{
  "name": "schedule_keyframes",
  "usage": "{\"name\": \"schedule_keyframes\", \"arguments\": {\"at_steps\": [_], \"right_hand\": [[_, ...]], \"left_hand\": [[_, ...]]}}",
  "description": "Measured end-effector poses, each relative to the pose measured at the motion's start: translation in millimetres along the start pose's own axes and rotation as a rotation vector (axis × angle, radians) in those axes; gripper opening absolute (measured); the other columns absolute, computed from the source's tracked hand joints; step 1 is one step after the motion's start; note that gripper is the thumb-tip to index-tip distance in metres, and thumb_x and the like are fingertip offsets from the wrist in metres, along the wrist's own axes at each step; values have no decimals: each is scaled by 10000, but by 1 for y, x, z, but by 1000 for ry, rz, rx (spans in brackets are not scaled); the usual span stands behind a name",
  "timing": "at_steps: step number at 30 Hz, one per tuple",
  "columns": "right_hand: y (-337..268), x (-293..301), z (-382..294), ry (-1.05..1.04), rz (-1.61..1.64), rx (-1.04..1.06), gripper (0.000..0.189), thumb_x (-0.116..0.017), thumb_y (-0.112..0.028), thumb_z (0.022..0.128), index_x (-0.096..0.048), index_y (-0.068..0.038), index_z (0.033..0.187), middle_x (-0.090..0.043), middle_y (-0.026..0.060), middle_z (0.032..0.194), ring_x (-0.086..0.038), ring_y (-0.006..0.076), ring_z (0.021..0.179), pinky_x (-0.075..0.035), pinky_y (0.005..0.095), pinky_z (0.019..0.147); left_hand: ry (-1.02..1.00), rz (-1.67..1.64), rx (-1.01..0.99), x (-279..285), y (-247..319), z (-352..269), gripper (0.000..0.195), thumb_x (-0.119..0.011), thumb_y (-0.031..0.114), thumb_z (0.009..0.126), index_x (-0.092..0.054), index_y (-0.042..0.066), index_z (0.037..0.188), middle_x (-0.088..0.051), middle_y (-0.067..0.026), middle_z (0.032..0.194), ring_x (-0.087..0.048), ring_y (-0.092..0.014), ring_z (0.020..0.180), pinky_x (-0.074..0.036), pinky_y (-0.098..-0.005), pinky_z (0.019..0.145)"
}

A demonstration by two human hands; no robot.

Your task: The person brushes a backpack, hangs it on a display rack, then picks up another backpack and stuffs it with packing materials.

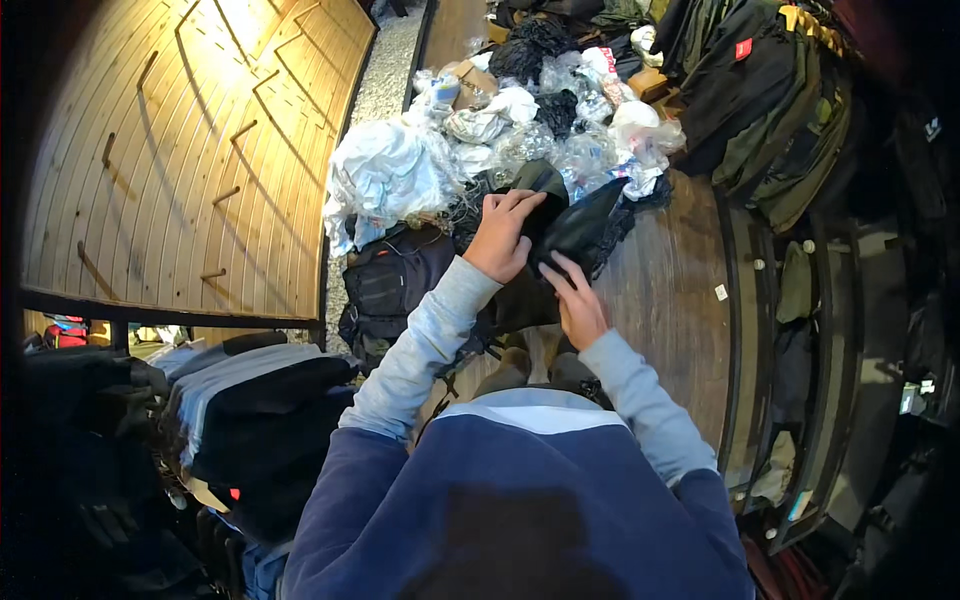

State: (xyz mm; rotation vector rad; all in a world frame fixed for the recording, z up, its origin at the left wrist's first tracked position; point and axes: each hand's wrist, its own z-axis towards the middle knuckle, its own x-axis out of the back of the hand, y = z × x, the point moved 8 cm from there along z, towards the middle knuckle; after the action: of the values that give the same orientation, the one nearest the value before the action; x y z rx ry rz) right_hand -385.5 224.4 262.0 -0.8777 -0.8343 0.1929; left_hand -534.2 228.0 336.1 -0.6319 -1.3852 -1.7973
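Observation:
A dark fabric item (585, 221), black with a dark green part at its top, hangs in front of me above the floor. It could be a bag or a folded garment; its shape does not settle which. My left hand (501, 238) grips its upper left edge, with the fingers bent over the cloth. Lower down and to the right, the fingertips of my right hand (577, 304) touch its near side, slightly spread, and the thumb is hidden. A black backpack (394, 274) lies on the floor to the left, below my left hand.
Beyond my hands spreads a heap of crumpled plastic bags (517, 124). Jackets (757, 105) hang at the far right, over low dark shelving (746, 315). A wooden peg wall (172, 165) rises at the left, with folded clothes (270, 420) nearer me. Wooden flooring (667, 285) lies below.

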Motion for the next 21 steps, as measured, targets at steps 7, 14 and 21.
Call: {"name": "schedule_keyframes", "arguments": {"at_steps": [7, 14, 21], "right_hand": [[-20, -40, 50, -143, -149, 123, 526, -696, -76, 778, -556, -140, 1281, -516, 126, 1182, -526, 332, 1060, -433, 440, 899], [-39, -57, 74, -85, -295, 234, 397, -607, -25, 769, -599, -139, 1150, -509, 106, 1252, -545, 336, 1047, -454, 452, 876], [-56, -19, 123, 5, -567, 356, 266, -629, -150, 790, -693, -166, 1048, -524, 126, 1113, -475, 341, 1128, -398, 459, 903]], "left_hand": [[-21, -115, -25, 55, -5, -13, 727, -534, -73, 626, -493, 58, 1339, -504, -154, 1302, -437, -361, 1180, -309, -402, 1063], [108, -126, -100, 100, 11, -3, 721, -538, -44, 614, -510, 89, 1323, -516, -125, 1290, -435, -339, 1149, -312, -390, 1038], [81, -123, -286, 117, 49, 29, 714, -501, -52, 567, -579, 77, 1265, -559, -111, 1258, -455, -325, 1143, -298, -399, 1052]]}}
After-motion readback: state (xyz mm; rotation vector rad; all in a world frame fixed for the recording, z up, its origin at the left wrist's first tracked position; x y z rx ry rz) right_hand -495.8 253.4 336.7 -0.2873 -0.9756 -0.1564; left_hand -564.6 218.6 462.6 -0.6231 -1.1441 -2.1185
